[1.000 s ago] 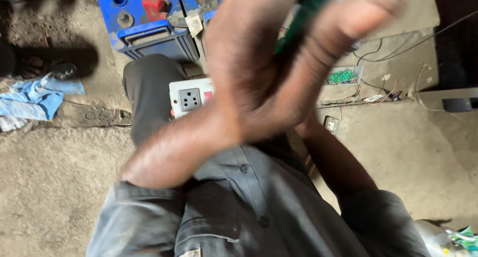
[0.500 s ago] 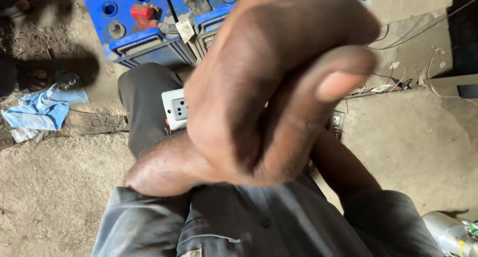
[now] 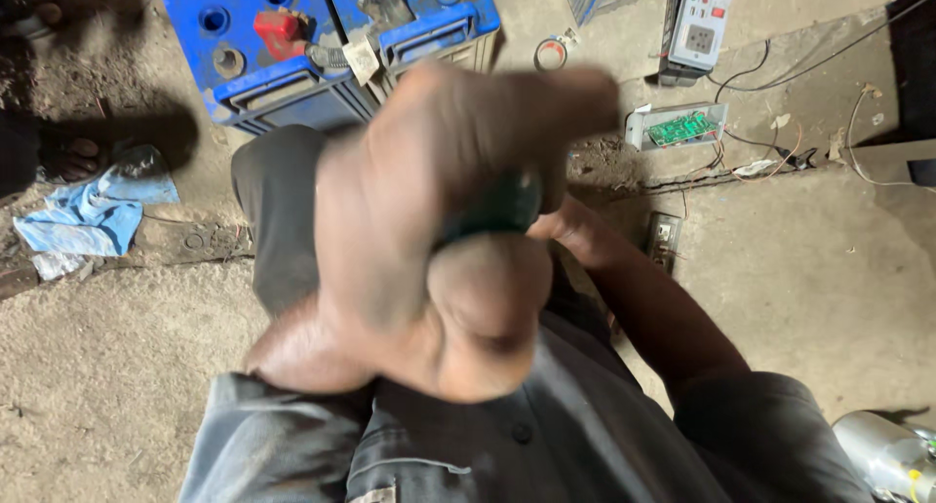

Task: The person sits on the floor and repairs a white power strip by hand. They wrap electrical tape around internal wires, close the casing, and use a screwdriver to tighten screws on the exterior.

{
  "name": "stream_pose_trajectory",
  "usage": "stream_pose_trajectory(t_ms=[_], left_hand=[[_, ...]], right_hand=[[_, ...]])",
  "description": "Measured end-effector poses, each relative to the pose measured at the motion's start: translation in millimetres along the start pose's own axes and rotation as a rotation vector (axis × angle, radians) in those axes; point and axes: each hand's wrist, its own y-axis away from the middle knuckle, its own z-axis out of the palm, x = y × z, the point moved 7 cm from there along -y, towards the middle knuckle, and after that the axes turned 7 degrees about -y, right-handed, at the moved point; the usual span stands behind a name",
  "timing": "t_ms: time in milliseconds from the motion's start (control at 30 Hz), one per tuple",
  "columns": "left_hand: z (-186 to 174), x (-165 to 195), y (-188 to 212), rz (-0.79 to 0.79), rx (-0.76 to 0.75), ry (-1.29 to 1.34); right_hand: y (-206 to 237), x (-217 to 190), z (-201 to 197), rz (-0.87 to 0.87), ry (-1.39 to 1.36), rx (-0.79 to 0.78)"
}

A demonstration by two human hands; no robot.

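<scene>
One hand, the left hand [image 3: 429,240], fills the middle of the frame, blurred and clenched around a dark green handle [image 3: 492,211], likely a screwdriver's. The handle looks hard, stiff and light; the firm full-fist grip suits its smooth surface. The right hand sits hidden behind the left, so whether it grasps anything cannot be told. Two blue batteries [image 3: 292,55] stand on the floor at the upper left, a blue cloth [image 3: 88,215] at the left edge.
</scene>
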Motion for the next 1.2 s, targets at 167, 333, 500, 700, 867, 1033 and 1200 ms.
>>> stream_pose_trajectory(t_ms=[167,333,500,700,867,1033,1200], left_hand=[[-6.0,-42.3,-24.7,-0.006,-0.338,0.433],[-3.2,-35.3,-5.7,0.017,0.043,0.168],[10.9,-37.1,21.3,0.016,0.276,-0.026],[9.3,-57.3,-11.5,0.078,-0.193,0.461],[9.5,-58.2,-3.3,0.059,0.023,0.334],[28.2,-81.0,27.1,-0.050,0.519,-0.005],[28.8,-102.8,25.8,0.001,0.043,0.058]], right_hand=[[-4.5,7.3,-11.3,0.000,-0.012,0.098],[-3.8,-1.0,4.5,0.005,-0.002,-0.030],[-1.0,2.9,15.9,-0.001,-0.026,-0.065],[0.3,12.4,4.6,0.028,-0.030,-0.041],[-0.3,12.8,2.3,0.046,-0.029,-0.027],[-2.6,13.9,1.3,0.026,-0.050,0.011],[0.0,19.6,-0.8,0.034,-0.056,0.015]])
